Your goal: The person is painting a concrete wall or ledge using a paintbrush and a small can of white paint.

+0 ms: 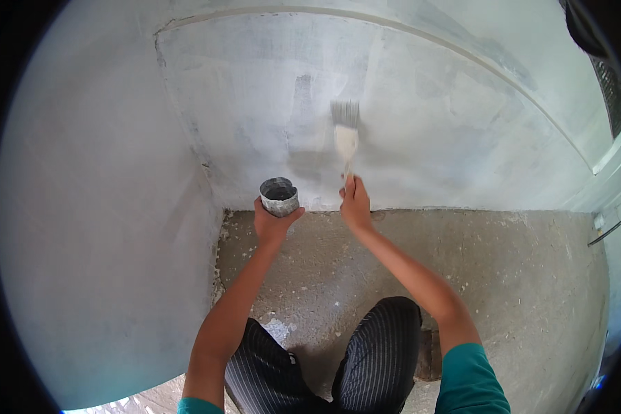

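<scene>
The left grip (273,222) is closed around the tin (280,205). Right of the tin, the right grip (355,205) clasps the brush (346,139); its bristles face the wall (448,124), contact unconfirmed. Caution: tilting the tin may spill any contents; overloaded bristles may drip onto the floor (517,269) beside the tin.

A pale left wall (103,207) is meeting a patchy grey-white front wall (448,138) at a corner, a narrow raised ledge (490,67) is running across the latter, and a rough, white-flecked floor (517,269) is extending below in diffuse light.
</scene>
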The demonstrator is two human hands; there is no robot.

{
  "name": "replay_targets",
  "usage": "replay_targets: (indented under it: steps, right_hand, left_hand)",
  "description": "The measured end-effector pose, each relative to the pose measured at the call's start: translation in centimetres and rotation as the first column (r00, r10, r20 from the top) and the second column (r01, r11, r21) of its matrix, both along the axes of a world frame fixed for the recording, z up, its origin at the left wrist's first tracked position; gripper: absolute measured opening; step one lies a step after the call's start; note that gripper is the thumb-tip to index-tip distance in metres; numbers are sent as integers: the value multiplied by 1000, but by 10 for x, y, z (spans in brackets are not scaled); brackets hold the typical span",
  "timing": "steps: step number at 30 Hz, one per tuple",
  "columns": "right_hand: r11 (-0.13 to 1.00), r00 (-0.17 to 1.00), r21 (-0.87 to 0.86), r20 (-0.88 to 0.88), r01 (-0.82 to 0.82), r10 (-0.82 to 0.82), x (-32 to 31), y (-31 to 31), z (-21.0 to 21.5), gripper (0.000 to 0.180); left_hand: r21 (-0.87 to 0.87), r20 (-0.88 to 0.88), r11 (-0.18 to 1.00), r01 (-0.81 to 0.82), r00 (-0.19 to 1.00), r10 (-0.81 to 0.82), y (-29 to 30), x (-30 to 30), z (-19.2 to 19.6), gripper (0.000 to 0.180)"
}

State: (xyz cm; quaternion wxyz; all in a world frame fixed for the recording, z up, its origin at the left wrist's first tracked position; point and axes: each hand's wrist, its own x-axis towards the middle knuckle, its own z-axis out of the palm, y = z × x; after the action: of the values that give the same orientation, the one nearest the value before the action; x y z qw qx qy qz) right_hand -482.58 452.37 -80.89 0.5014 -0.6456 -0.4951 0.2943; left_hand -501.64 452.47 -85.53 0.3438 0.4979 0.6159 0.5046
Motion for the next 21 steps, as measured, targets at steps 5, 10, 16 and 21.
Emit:
replay_targets:
  steps: [5,10,16,21]
  right_hand:
    - [990,996,-119,-54,-70,64,21,-27,-60,38]
    - [988,972,-85,186,-126,140,29,-65,-63,31]
    - [934,978,290,55,-210,202,29,-31,24,32]
    - [914,938,376,-233,-154,255,18,6,73,35]
  left_hand:
    - [3,-6,1000,-2,1000,2,6,-6,-4,100]
    - [-26,-16,1000,-6,1000,5,6,-12,-12,99]
    - [-21,-6,999,34,999,-35,5,4,-8,99]
    - [-48,15,994,-99,995,100,6,25,24,96]
